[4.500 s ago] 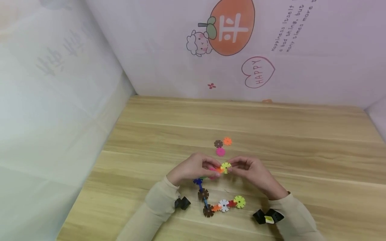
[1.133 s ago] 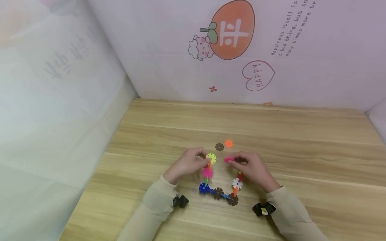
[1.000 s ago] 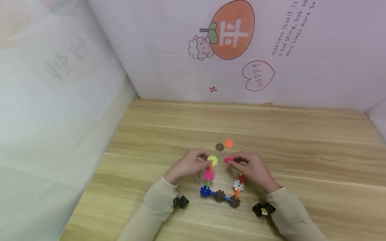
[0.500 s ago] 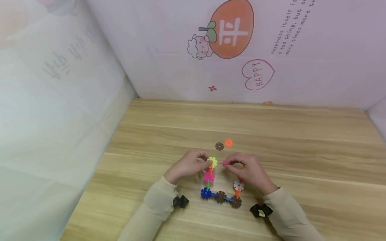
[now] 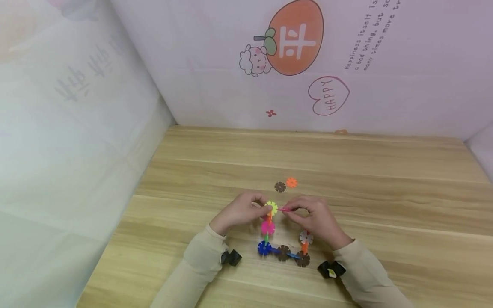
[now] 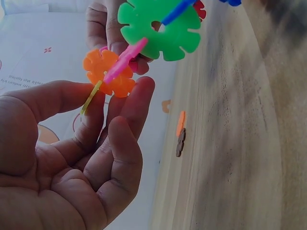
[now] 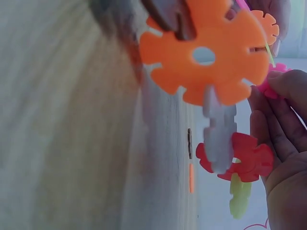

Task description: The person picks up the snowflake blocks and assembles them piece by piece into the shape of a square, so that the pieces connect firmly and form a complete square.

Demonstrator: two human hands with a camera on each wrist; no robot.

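In the head view my left hand [image 5: 240, 212] pinches the yellow notched plastic disc [image 5: 271, 207] at one end of a chain of linked discs. A loose pink disc [image 5: 283, 209], turned edge-on, is between the thumb and fingers of my right hand [image 5: 317, 220]; its rim meets the yellow disc. Whether their slots interlock I cannot tell. From the yellow disc the chain bends in a U through a blue disc [image 5: 264, 247] and a brown disc [image 5: 283, 253] to a white disc [image 5: 306, 237]. Beyond it, the right wrist view shows a red disc [image 7: 256, 155] and a yellow-green end disc [image 7: 239, 196].
A loose brown disc [image 5: 280, 187] and a loose orange disc [image 5: 292, 182] lie on the wooden table [image 5: 215, 158] beyond the hands. A printed cloth [image 5: 215, 85] hangs behind the table, and pale cloth [image 5: 77, 149] borders the left side.
Earlier my right hand picked up the pink disc from the table. Over the last second it has turned the disc edge-on and moved left to the yellow disc, which my left hand keeps holding.
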